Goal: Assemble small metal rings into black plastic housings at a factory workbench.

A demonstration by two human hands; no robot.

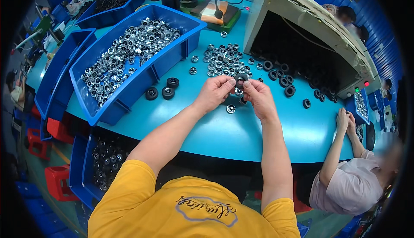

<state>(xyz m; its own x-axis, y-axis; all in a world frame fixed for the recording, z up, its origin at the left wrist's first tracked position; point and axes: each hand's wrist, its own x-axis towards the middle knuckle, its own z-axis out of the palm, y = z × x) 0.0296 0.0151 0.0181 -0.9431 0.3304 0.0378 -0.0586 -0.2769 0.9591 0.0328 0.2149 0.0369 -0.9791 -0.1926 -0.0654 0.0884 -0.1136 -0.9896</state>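
Note:
My left hand (214,92) and my right hand (258,97) meet above the teal table (241,130), both pinching one small black ring with a silvery centre (240,79) between the fingertips. Just below the hands lie two loose silvery round parts (231,108). Behind the hands is a heap of several small silvery round parts (222,61). Three black rubber rings (163,90) lie to the left of my left hand.
A blue bin (151,72) full of silvery parts stands at the left. Black rings (282,78) spill from a beige hood-like machine (310,35) at the right. Another person's hands (347,124) rest on the table's right edge. A small press (215,9) stands at the back.

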